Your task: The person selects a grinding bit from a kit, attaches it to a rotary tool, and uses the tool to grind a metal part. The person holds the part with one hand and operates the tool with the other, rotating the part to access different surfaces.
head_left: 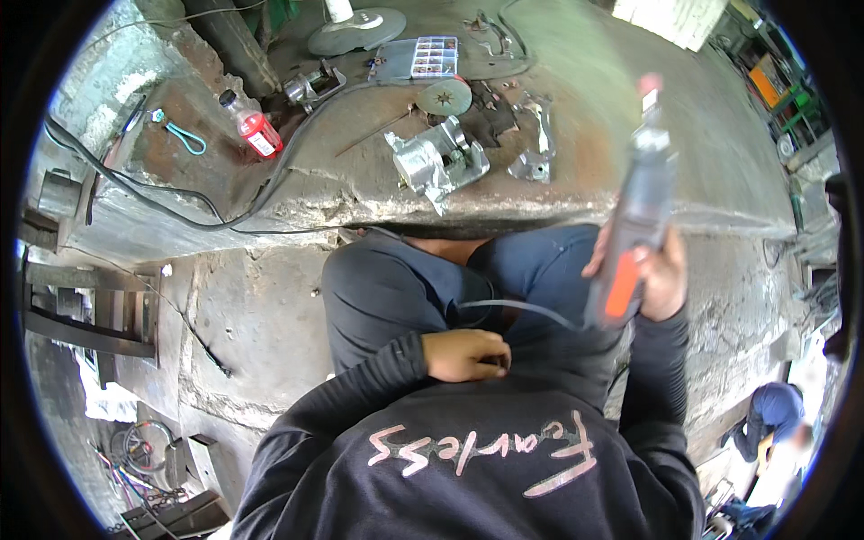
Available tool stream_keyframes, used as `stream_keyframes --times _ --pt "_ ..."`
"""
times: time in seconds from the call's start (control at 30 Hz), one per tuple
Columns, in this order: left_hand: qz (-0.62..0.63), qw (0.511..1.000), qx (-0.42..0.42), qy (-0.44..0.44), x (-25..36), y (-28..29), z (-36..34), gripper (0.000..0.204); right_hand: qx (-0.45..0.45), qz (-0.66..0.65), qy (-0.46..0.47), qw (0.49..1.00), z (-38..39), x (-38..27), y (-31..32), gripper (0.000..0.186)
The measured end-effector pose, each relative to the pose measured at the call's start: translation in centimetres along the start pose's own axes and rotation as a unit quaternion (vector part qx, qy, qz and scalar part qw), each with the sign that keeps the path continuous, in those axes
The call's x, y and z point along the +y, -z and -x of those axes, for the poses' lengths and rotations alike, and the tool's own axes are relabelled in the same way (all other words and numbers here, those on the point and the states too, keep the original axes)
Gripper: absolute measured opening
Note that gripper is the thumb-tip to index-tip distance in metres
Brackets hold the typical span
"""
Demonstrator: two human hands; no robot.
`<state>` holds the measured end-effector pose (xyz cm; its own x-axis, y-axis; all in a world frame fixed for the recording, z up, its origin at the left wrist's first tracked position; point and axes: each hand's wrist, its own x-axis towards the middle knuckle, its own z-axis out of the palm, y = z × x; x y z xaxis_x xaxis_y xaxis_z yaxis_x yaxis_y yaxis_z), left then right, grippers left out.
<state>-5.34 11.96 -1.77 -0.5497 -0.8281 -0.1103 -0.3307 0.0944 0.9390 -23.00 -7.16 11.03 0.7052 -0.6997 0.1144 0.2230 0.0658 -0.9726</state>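
Note:
My right hand (664, 274) is wrapped round the body of a die grinder (637, 211), grey and black with an orange panel. The tool stands tip away from me, smeared by motion, and a small pinkish tip (650, 85) shows at its far end. My left hand (466, 355) lies loosely curled against my belly; nothing shows in its fingers. Beyond my knees, on the raised concrete slab, lies a silver metal casting (436, 162) with a round body and open bracket. Right of it is a smaller bracket-shaped metal piece (533, 144).
Behind the casting are a round disc (443, 97) and a compartment box (435, 58). A red-labelled bottle (254, 128) stands left beside a thick black cable (286, 166). A second casting (313, 85) and a round-based stand (358, 31) are farther back. A person (776, 418) crouches at lower right.

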Motion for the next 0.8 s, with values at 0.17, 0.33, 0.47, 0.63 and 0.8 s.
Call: stream_keyframes --times 0.17,0.33,0.47,0.63,0.8 --pt "0.227 0.973 0.026 0.019 0.5 7.9 4.9 0.04 -0.105 -0.038 -0.224 0.968 -2.1 7.0 1.1 0.043" --pt "0.18 0.77 0.603 -0.106 -0.5 15.5 5.5 0.006 -0.167 -0.126 -0.313 0.926 -4.1 11.3 0.6 0.054" --pt "0.041 0.578 0.81 -0.089 -4.8 19.1 1.9 0.01 -0.188 -0.143 -0.361 0.902 -5.1 12.7 -0.4 0.057" --pt "-0.094 0.601 0.794 -0.006 -8.7 18.5 0.2 0.031 -0.184 -0.207 -0.392 0.877 -6.1 13.5 -1.2 0.064" --pt "-0.183 0.664 0.725 -0.013 -9.9 18.2 0.5 0.042 -0.183 -0.221 -0.409 0.866 -6.4 13.2 -0.8 0.065"
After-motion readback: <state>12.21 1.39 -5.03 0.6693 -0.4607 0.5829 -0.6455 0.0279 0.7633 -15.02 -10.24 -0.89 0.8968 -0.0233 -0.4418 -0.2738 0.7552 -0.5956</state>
